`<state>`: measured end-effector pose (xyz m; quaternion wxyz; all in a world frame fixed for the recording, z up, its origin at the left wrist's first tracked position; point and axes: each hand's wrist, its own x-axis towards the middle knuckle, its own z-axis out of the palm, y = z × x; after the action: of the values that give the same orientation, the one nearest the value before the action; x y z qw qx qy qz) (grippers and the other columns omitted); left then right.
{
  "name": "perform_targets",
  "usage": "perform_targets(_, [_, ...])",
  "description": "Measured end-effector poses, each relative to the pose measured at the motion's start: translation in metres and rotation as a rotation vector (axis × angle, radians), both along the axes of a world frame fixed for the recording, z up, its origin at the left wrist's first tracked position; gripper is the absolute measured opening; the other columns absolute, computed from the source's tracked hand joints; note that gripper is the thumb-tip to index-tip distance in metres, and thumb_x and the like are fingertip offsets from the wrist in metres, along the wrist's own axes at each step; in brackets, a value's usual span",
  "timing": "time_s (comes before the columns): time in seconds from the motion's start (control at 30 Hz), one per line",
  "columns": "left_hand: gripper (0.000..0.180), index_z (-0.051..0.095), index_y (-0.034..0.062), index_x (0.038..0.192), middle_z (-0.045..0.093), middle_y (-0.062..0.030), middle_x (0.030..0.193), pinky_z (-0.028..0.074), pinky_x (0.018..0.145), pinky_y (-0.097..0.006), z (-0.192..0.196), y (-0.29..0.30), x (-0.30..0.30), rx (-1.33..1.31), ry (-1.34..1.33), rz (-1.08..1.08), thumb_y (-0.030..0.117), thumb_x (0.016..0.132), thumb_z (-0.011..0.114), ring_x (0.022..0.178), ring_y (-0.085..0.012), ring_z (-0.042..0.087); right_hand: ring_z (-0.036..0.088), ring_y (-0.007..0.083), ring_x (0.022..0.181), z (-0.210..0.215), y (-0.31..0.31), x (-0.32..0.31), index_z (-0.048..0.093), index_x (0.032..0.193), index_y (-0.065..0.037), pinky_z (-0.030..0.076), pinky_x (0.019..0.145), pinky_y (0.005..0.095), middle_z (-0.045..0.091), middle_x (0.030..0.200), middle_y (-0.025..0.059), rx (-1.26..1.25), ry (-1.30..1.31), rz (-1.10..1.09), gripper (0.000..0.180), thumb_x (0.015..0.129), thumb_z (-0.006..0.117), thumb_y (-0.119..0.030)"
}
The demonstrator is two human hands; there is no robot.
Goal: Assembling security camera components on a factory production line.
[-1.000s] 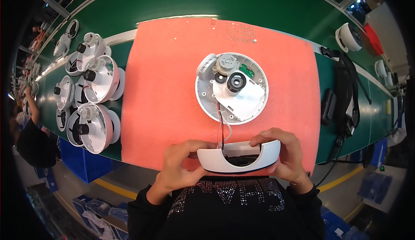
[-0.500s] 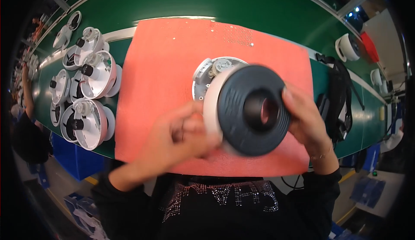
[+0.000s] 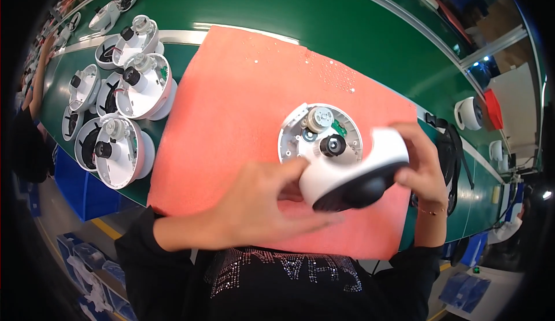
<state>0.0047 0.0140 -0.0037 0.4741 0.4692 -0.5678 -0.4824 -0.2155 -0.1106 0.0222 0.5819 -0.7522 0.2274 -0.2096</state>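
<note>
My right hand (image 3: 423, 162) grips the right end of a white rounded housing cover (image 3: 348, 169) with a black ringed face, tilted so the black side points down toward me. My left hand (image 3: 254, 205) is at the cover's left end. Its thumb is by the white edge and its fingers stretch apart below, slightly blurred. Just beyond the cover, an open round white housing (image 3: 287, 139) lies on the pink mat (image 3: 231, 101). Inside it show a round metal motor (image 3: 321, 119), a green circuit board (image 3: 339, 127) and a black camera lens (image 3: 333, 145). The raised cover hides its lower right part.
Several open white housings (image 3: 124, 162) with lenses and motors stand at the left of the green table (image 3: 243, 0). Small screws (image 3: 335, 75) lie on the mat's far part. Black straps (image 3: 451, 147) and a white device (image 3: 468, 113) are at the right. A co-worker's arm (image 3: 40, 78) shows far left.
The cover has turned from its black face showing upward to a side view, and moved lower right, uncovering the open housing's lens. My left hand's fingers have spread. The whole view has shifted.
</note>
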Motion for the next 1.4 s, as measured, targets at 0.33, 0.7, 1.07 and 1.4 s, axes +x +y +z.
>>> perform_targets(0.33, [0.032,0.060,-0.0029,0.080,0.064,-0.0098,0.065,0.053,0.058,-0.026,-0.015,-0.001,0.003,-0.007,-0.108,0.276,0.019,0.064,0.077,0.061,-0.0166,0.065,0.058,0.0117,0.081,0.009,-0.014,0.031,0.049,0.101,-0.001,0.046,0.063,0.0218,0.055,0.090,0.0049,0.045,0.135,-0.056,0.043,0.067,0.073,-0.013])
perform_targets(0.7, [0.033,0.056,0.0001,0.057,0.054,-0.0072,0.047,0.038,0.039,-0.024,-0.001,-0.016,0.021,-0.047,-0.707,0.254,0.026,0.064,0.075,0.039,-0.0137,0.052,0.042,0.0041,0.054,-0.016,-0.047,0.051,0.057,0.077,-0.002,0.032,0.048,0.0199,0.051,0.061,-0.0002,-0.104,0.295,0.064,0.023,0.078,0.063,-0.024])
perform_targets(1.07, [0.047,0.056,-0.0004,0.051,0.050,-0.0119,0.044,0.041,0.044,-0.032,0.000,-0.022,0.021,0.123,-0.763,0.149,0.042,0.069,0.067,0.040,-0.0252,0.051,0.046,0.0214,0.050,-0.030,-0.048,0.052,0.053,0.066,0.000,0.036,0.049,0.0303,0.048,0.057,0.0105,-0.405,0.300,0.038,0.035,0.083,0.055,-0.031])
perform_targets(1.4, [0.040,0.053,-0.0001,0.051,0.050,-0.0067,0.041,0.040,0.039,-0.026,-0.004,-0.026,0.028,0.059,-0.851,0.115,0.032,0.069,0.070,0.036,-0.0151,0.052,0.049,0.0277,0.091,-0.016,-0.011,0.059,0.056,0.103,-0.005,0.040,0.078,0.0373,0.051,0.097,0.0126,-0.939,0.126,0.006,0.061,0.059,0.070,-0.045])
